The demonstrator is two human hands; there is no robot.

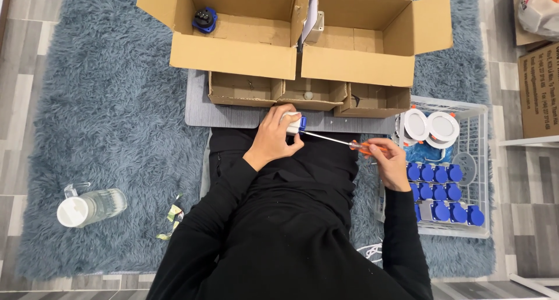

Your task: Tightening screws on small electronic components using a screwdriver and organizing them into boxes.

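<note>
Head view looks straight down on a person seated on a grey-blue rug [110,113], working over their lap. Left hand [273,140] is closed around a small white and blue plug part [295,124], gripping its body so that only one end shows past the fingers. It looks like light, rigid moulded plastic, smooth enough to twist in the grip, so a full wrap around the body seems the safest hold. Right hand [387,160] pinches the orange handle of a thin screwdriver [335,140], whose steel shaft runs across to touch the part's blue end. Both hands hover just below the near edge of the grey board [198,110] that carries small cardboard trays [308,93]. A white wire basket [480,160] of blue parts [439,192] sits just right of the right hand
</note>
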